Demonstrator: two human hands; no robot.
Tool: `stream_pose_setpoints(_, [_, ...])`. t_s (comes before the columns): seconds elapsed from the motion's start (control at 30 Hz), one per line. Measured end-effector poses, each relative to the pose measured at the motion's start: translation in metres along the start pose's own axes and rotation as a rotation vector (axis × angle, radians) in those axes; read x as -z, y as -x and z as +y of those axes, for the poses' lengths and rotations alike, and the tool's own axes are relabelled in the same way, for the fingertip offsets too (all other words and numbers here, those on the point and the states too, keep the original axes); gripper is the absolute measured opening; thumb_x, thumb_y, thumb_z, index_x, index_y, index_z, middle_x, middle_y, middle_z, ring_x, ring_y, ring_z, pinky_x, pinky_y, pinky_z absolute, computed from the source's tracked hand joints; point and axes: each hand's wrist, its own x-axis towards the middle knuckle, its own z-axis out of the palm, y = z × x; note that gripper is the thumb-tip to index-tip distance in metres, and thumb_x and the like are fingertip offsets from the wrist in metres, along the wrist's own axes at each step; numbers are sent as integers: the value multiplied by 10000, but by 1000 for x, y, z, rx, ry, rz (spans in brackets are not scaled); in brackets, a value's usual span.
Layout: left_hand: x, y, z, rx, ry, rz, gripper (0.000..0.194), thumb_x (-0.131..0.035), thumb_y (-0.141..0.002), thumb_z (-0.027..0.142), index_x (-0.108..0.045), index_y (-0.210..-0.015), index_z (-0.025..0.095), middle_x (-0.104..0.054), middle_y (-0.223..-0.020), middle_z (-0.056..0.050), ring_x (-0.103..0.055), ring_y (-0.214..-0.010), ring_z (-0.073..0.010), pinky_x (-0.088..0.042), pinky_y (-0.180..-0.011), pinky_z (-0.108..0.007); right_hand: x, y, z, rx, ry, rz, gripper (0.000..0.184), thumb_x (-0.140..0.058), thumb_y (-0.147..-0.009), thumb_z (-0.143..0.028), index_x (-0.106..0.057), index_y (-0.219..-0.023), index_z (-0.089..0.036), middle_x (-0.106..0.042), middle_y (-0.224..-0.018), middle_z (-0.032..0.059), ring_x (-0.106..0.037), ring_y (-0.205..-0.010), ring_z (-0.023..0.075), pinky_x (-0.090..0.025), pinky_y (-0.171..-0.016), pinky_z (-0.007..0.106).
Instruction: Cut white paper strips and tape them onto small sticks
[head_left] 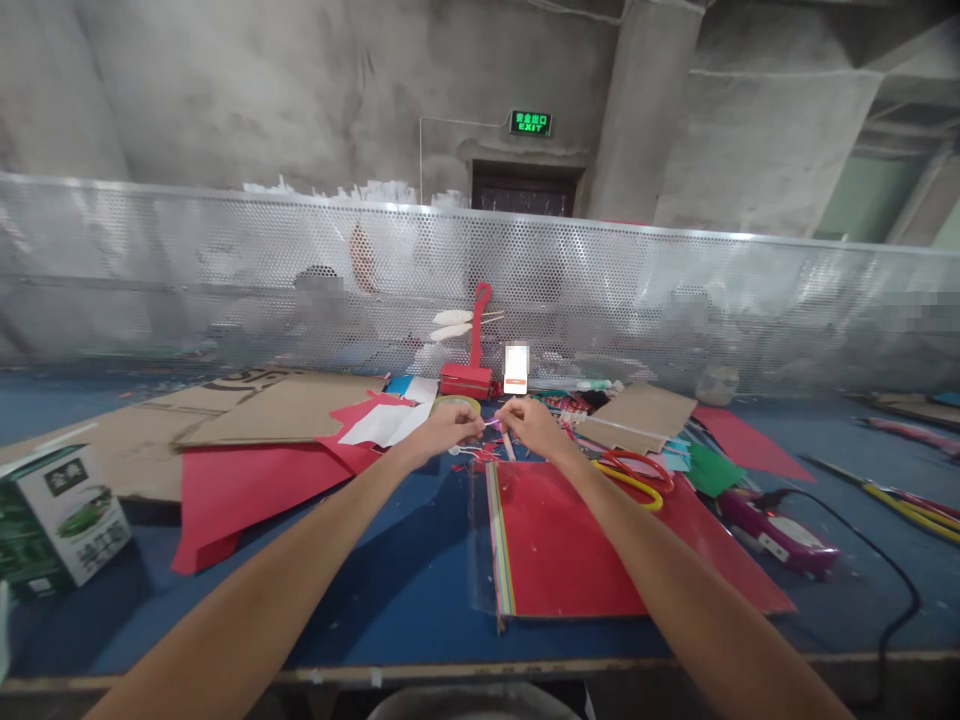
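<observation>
Two hands work close together over the table [390, 610], both pinching: left hand [448, 428] and right hand [534, 425] hold a small purple strip [491, 424] between fingertips. Strip looks thin, light and bendy; exact shape too small to tell. Step in hand seems to be fine fingertip handling of the strip; any further move on it calls for a steady pinch, no hard pull.

Materials: flat, smooth red stack [570, 560] with striped coloured edges under the right forearm; red and yellow looped handles [654, 500] on it. Stiff brown cardboard [262, 415] at left, with angular red paper [247, 490] and creased white paper [371, 425]. Boxy red case [465, 381] and lit phone [516, 370] beyond the hands. Glossy purple device [780, 535] with black cable [892, 565] at right, upright green-and-white carton [75, 525] at far left.
</observation>
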Motion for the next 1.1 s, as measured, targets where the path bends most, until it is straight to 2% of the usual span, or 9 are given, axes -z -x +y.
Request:
stream_pose_setpoints(0.13, [-1, 3, 6, 3, 0, 2, 304, -653, -742, 436, -595, -709, 139, -606, -657, -4, -516, -566, -101, -389, -533, -218, 0, 0, -5, 70, 180, 40, 407, -481, -919, -410, -590, -617, -160, -618, -575, 9, -535, -537, 113, -344, -555, 222])
stream_pose_setpoints(0.33, [0, 2, 4, -2, -2, -23, 313, -653, -737, 446, -593, -714, 139, -627, -690, -18, -536, -582, -108, -394, -538, -219, -5, 0, -9, 53, 297, 64, 504, -387, -964, -420, -559, -563, -167, -575, -526, 9, -524, -542, 119, -314, -568, 231])
stream_pose_setpoints(0.43, [0, 1, 1, 0, 11, -20, 309, -653, -739, 444, -589, -731, 142, -635, -701, -16, -547, -586, -108, -404, -546, -217, -5, 1, -12, 54, 297, 57, 540, -385, -963, -435, -536, -519, -166, -566, -511, 13, -528, -540, 120, -318, -572, 233])
stream_pose_setpoints(0.53, [1, 0, -2, -7, 32, -28, 293, -651, -747, 432, -591, -744, 145, -632, -699, -12, -545, -581, -105, -404, -542, -214, -3, 2, -13, 39, 202, 36, 552, -362, -965, -449, -551, -532, -165, -573, -507, 14, -542, -527, 121, -347, -568, 228])
stream_pose_setpoints(0.6, [1, 1, -3, -19, 31, -27, 283, -646, -757, 422, -592, -746, 144, -623, -686, -8, -538, -575, -103, -398, -535, -212, -2, 3, -13, 46, 94, 22, 477, -400, -949, -444, -603, -623, -162, -619, -569, 16, -568, -544, 123, -381, -572, 221])
stream_pose_setpoints(0.7, [2, 2, -2, -25, 13, -12, 265, -643, -764, 402, -596, -747, 142, -611, -671, -3, -534, -573, -101, -396, -534, -211, -1, 3, -12, 92, -37, 2, 259, -546, -873, -377, -659, -793, -158, -683, -724, 31, -613, -633, 136, -437, -609, 219])
stream_pose_setpoints(0.77, [2, 3, -1, -15, -1, -4, 250, -642, -762, 389, -601, -754, 142, -624, -692, -8, -542, -580, -103, -404, -542, -212, -2, 2, -11, 103, -58, -9, 181, -599, -828, -319, -671, -815, -154, -692, -758, 40, -622, -669, 145, -458, -632, 227])
stream_pose_setpoints(0.97, [1, 4, 2, 48, -18, 4, 237, -607, -772, 381, -617, -780, 145, -650, -748, -24, -569, -607, -120, -433, -553, -227, -3, 2, -11, 97, -38, 6, 133, -622, -804, -262, -691, -820, -150, -697, -760, 46, -630, -684, 151, -478, -665, 244])
stream_pose_setpoints(1.1, [2, 3, 1, -20, -46, -3, 303, -604, -781, 441, -619, -783, 138, -614, -679, -15, -549, -588, -119, -405, -527, -220, -3, 2, -11, 121, -44, 10, 126, -630, -804, -260, -692, -823, -153, -705, -785, 49, -641, -710, 154, -482, -679, 245])
